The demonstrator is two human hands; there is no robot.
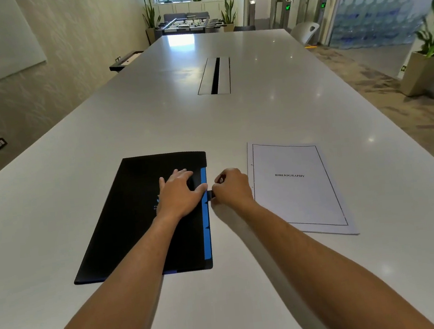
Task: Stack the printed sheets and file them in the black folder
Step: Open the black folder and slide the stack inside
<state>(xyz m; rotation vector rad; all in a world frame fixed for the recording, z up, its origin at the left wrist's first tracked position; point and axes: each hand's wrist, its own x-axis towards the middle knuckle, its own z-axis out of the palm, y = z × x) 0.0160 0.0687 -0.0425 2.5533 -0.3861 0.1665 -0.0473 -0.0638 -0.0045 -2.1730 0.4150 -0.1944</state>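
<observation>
A black folder [124, 219] with a blue strip along its right edge lies flat on the white table [206, 127]. My left hand [180, 194] rests palm down on the folder near that edge, fingers spread. My right hand [231, 187] sits just right of the folder, fingers pinched on a small black tab [211, 194] sticking out from the folder's right edge. The printed sheets [298, 190] lie in a neat stack to the right, the top page framed by a black border and titled BIBLIOGRAPHY.
A metal cable hatch [214, 75] is set into the table further back. A potted plant [428, 61] stands on the floor at the right. A foosball table [189, 25] and more plants stand at the far end.
</observation>
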